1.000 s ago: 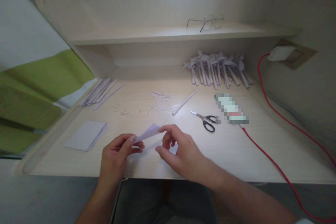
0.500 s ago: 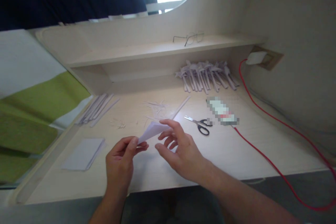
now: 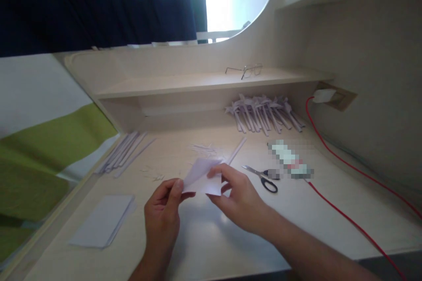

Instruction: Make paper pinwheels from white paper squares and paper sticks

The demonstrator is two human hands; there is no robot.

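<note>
Above the desk I hold a white sheet of paper (image 3: 201, 178), which shows a slanting crease or fold. Its left edge is pinched between the thumb and fingers of my left hand (image 3: 165, 208). My right hand (image 3: 239, 197) grips the right edge, with the index finger on the upper face and the thumb below. Just beyond the paper lie thin paper scraps (image 3: 205, 150) and a rolled paper stick (image 3: 237, 149). Scissors (image 3: 263, 177) with black handles rest on the desk to the right of my hands.
A stack of white paper (image 3: 102, 220) lies at left, with several paper sticks (image 3: 123, 153) behind it. Paper pinwheels on sticks (image 3: 263, 112) are piled at the back right. A phone (image 3: 290, 158) has a red cable (image 3: 346, 217). Glasses (image 3: 249, 71) sit on the shelf.
My right hand has closed on the paper's right edge, having been partly open beside it. The sheet now faces me more broadly. The view has tilted upward.
</note>
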